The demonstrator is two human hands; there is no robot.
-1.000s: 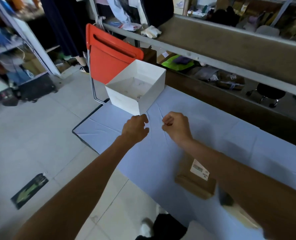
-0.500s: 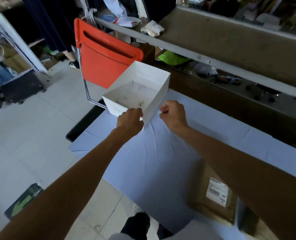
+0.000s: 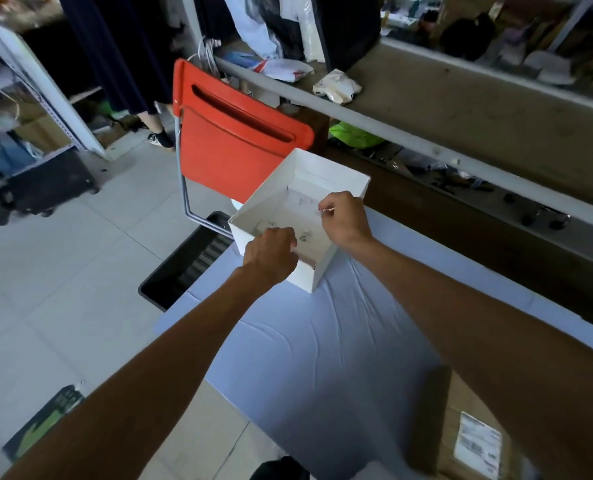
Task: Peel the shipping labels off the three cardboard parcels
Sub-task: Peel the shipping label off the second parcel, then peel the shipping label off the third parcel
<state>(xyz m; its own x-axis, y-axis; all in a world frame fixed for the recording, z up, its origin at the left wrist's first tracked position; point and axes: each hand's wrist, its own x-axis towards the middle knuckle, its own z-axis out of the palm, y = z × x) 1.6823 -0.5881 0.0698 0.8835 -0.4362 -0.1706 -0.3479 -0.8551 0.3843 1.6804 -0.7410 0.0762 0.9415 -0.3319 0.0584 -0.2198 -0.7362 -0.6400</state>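
Observation:
A white open box (image 3: 324,271) stands at the far left end of the blue-covered table (image 3: 323,348), with several small paper scraps on its floor. My right hand (image 3: 345,221) hovers over the box's inside, its fingertips pinched on a small pale scrap (image 3: 325,210). My left hand (image 3: 271,256) is over the box's near wall with its fingers curled shut; nothing shows in it. A brown cardboard parcel (image 3: 458,403) lies at the bottom right, partly hidden by my right forearm, with a white shipping label (image 3: 477,441) stuck on its top.
A red folding chair (image 3: 232,140) stands just behind the box. A black bin (image 3: 184,268) sits on the floor at the table's left end. A long grey ledge (image 3: 461,109) with clutter runs behind the table. Tiled floor lies to the left.
Both hands have moved forward from above the blue cloth to above the white box. The right hand now reaches inside its rim.

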